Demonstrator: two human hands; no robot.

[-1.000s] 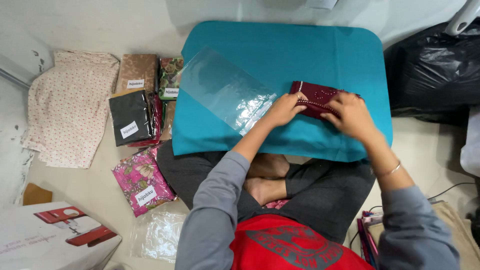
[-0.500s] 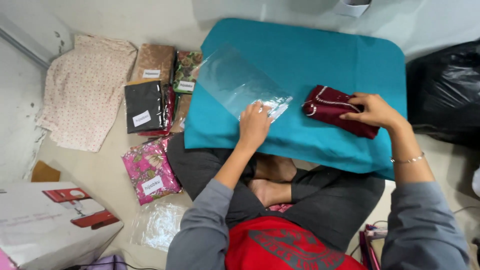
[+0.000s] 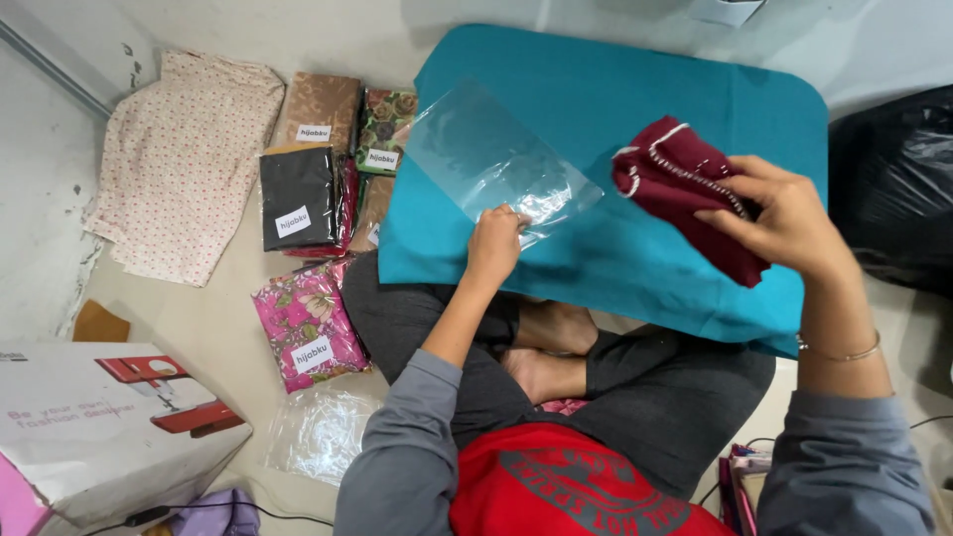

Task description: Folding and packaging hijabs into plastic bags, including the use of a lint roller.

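Note:
My right hand holds a folded dark red cloth with pale trim, lifted above the teal-covered low table. My left hand pinches the near edge of a clear plastic sleeve that lies flat on the teal cover. The cloth hangs just right of the sleeve and does not touch it. My crossed legs are under the table's front edge.
Several packed fabrics in clear bags lie on the floor to the left: brown, black, pink floral. A pale dotted cloth lies further left. A white box sits at lower left, a black bag at right.
My right hand has lifted the red cloth off the table and towards me. My left hand has moved from the cloth to the plastic sleeve's near edge and taken hold of it.

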